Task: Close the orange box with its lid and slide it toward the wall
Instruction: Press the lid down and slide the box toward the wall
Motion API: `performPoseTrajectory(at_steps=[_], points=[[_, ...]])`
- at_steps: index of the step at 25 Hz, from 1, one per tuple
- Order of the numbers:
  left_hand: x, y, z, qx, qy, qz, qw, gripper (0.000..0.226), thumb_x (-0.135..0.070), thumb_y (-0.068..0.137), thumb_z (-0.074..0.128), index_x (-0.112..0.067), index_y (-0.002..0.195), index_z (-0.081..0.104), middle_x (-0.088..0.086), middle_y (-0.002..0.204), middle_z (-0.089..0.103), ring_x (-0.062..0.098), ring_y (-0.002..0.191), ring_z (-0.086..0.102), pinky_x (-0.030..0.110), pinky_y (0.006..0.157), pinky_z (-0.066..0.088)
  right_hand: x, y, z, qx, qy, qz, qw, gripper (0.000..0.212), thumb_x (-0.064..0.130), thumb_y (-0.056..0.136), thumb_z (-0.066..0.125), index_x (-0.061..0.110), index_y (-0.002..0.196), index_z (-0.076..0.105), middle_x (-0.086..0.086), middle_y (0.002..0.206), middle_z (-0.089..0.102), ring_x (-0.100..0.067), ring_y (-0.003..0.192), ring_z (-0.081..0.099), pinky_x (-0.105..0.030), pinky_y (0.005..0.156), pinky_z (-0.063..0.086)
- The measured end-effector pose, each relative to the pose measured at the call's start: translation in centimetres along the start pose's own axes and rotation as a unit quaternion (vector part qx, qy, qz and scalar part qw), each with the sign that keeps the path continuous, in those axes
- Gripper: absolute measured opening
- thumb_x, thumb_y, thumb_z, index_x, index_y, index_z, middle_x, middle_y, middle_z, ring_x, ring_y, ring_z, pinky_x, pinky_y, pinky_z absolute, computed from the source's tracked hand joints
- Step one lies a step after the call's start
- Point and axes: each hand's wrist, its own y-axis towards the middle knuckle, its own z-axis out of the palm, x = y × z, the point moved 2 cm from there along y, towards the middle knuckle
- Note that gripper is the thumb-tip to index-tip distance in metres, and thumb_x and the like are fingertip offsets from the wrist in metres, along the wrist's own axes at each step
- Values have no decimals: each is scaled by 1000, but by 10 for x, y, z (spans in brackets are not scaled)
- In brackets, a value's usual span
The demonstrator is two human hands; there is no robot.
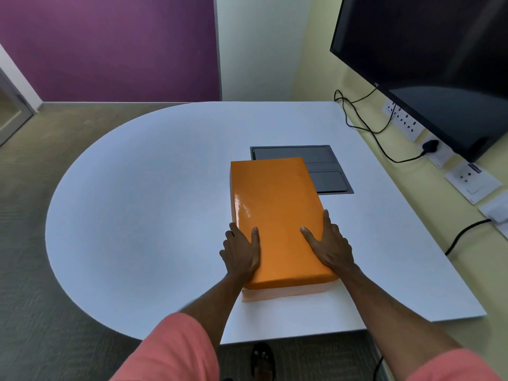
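An orange box (286, 294) lies lengthwise on the white table (154, 188), with its glossy orange lid (275, 210) seated on top; a pale strip of the base shows under the lid at the near end. My left hand (242, 251) grips the lid's near left edge, thumb on top and fingers down the side. On the near right edge, my right hand (331, 243) holds it the same way. The far end of the box overlaps a grey panel.
A grey recessed cable panel (330, 174) sits in the table just beyond the box. A black monitor (428, 64) hangs on the yellow wall at right, above sockets (404, 119) and black cables (365, 125). A purple wall stands far back.
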Motion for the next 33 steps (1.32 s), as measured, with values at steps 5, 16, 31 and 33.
performPoseTrajectory(at_steps=[5,16,31,33], points=[[0,3,-1,13,43,-2,999,70,-60,93,31,-10,143,28,15,141,46,35,126,50,53,103,36,0,6,0,2,7,3,1000,95,75,79,40,30,150,-2,-13,151,33,-41,128,47,-57,100,41],[-45,84,-24,42,115,143,982,82,-57,92,36,-10,153,9,11,163,3,28,151,5,53,119,12,59,78,-17,-22,-53,-106,993,98,76,80,38,21,152,3,-9,162,4,-28,149,8,-51,119,17],[-55,119,1,3,165,159,974,79,-55,90,31,-13,153,11,7,164,6,24,151,2,51,120,9,79,136,-4,14,-101,-143,984,98,76,79,40,19,152,8,-6,163,2,-25,150,0,-53,119,12],[-53,121,1,8,164,161,973,78,-55,91,32,-15,154,9,6,164,3,24,151,0,51,120,6,78,137,-4,27,-105,-146,983,99,76,79,38,19,152,5,-6,163,-1,-25,150,-3,-53,120,10]])
